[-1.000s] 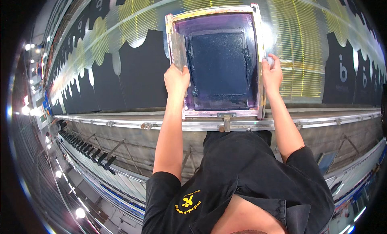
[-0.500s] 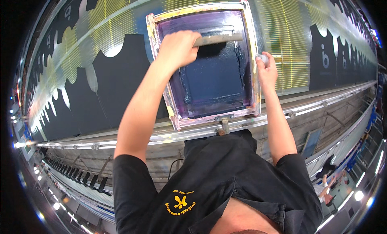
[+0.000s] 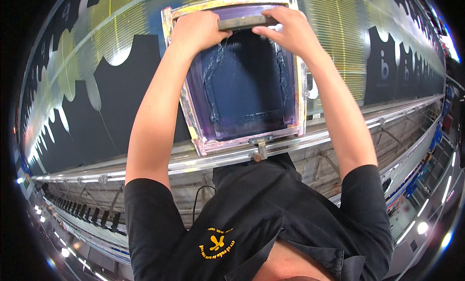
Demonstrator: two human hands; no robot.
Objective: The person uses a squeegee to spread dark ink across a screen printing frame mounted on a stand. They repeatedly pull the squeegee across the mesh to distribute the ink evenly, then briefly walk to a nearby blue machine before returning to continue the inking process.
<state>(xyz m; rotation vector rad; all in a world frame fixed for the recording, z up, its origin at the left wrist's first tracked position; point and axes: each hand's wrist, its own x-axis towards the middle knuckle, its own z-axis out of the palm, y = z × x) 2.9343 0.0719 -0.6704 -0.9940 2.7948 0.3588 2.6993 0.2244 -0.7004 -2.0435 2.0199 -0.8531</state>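
Observation:
Both my hands are at the far end of a screen-printing frame [image 3: 301,111]. My left hand [image 3: 199,30] is wrapped round the left end of a squeegee [image 3: 242,23] with a grey-brown handle. At the other end my right hand [image 3: 293,33] grips it, fingers over the far side and thumb on the near side. The squeegee lies across the frame near its far rail. Dark blue ink [image 3: 242,87] covers the middle of the screen [image 3: 197,94], with thick ridges along both sides. The squeegee's blade edge is mostly hidden.
The frame rests on a long printing table with a metal rail [image 3: 329,132] along its near edge. Dark fabric pieces [image 3: 121,92] lie to the left, others [image 3: 380,63] with pale prints to the right. A metal bracket [image 3: 262,148] joins the frame's near side to the rail.
My right hand has left the frame's right side, where it held a small whitish piece, and taken the squeegee's right end. The squeegee has moved slightly farther away and left.

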